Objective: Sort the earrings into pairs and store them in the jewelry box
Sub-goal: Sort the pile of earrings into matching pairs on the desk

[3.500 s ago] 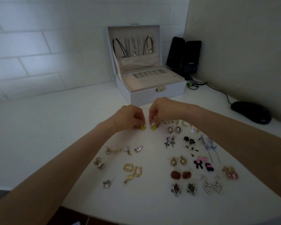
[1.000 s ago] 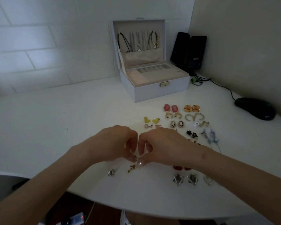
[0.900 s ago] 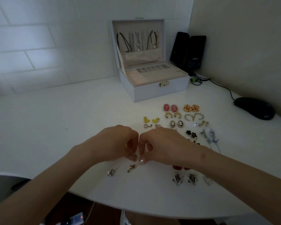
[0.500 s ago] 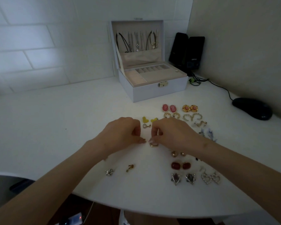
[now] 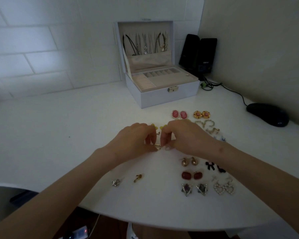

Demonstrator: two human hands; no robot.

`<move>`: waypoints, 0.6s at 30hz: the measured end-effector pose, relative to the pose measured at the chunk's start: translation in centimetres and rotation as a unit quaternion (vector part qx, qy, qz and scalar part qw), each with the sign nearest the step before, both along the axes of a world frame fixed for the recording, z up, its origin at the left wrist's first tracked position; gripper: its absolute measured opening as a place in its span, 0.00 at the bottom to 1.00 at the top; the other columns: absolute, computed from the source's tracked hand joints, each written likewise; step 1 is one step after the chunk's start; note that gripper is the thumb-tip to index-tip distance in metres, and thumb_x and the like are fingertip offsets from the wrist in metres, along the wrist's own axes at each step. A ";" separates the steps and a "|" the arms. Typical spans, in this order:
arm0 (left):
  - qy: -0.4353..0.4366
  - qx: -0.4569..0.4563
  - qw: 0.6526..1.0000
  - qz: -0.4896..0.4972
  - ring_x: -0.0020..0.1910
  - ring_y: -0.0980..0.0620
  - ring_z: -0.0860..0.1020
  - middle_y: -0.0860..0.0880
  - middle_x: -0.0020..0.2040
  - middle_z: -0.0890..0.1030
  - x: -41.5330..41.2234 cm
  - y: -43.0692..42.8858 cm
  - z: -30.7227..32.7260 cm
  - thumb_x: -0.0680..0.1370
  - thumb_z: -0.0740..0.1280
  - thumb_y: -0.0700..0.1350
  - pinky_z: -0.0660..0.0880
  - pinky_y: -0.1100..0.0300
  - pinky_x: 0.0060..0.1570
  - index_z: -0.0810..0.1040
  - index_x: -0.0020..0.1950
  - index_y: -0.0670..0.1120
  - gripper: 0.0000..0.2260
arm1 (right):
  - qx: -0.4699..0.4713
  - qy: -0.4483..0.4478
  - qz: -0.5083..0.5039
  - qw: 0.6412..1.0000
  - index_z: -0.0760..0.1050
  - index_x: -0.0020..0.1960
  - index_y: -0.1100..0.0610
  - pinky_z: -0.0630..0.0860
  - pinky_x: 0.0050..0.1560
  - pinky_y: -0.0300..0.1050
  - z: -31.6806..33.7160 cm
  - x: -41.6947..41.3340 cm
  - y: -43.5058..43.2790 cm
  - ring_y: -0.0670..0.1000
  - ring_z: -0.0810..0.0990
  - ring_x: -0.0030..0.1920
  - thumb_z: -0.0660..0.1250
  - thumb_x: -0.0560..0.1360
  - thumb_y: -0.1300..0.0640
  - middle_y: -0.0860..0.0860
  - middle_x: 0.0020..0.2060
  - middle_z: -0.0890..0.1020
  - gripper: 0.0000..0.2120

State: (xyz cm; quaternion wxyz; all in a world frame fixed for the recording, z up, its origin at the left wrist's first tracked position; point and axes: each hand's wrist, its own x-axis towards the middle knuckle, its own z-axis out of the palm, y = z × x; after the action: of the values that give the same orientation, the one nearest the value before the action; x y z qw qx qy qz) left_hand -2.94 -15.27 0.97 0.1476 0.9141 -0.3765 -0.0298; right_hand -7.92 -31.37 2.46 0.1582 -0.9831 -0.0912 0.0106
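A gold earring (image 5: 157, 147) is pinched, it seems, between the curled fingertips of the left hand (image 5: 135, 140) and the right hand (image 5: 185, 137), low over the tabletop (image 5: 59, 135). The open jewelry box (image 5: 167, 98) is placed behind them, well apart.

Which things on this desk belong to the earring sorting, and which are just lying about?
Job: jewelry box, gold hoop, pink ovals, red pair, heart pair, loose star stud.
Lying about: mouse, speakers, cable.
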 end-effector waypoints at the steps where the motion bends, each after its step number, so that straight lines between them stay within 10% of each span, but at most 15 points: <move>1: -0.005 -0.003 1.000 -0.002 0.44 0.55 0.69 0.55 0.46 0.74 -0.1 -0.1 0.0 0.73 0.69 0.52 0.66 0.62 0.43 0.73 0.52 0.51 0.11 | -0.006 -0.008 -0.007 1.000 0.79 0.46 0.50 0.70 0.41 0.39 0.0 0.0 -0.1 0.44 0.75 0.44 0.73 0.69 0.55 0.43 0.42 0.77 0.07; 18: -0.004 -0.016 0.998 0.061 0.42 0.53 0.71 0.52 0.42 0.74 0.3 -1.8 -0.8 0.74 0.66 0.56 0.69 0.59 0.42 0.70 0.42 0.48 0.12 | -0.015 -0.019 -0.049 0.999 0.79 0.45 0.52 0.64 0.34 0.39 -0.5 0.8 -0.4 0.45 0.71 0.40 0.71 0.71 0.54 0.45 0.40 0.76 0.04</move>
State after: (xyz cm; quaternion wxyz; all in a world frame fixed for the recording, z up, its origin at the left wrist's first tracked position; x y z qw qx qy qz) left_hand -2.63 -17.06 0.20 0.1624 0.9329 -0.3213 -0.0105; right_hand -7.16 -31.75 1.94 0.1424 -0.9886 -0.0460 -0.0141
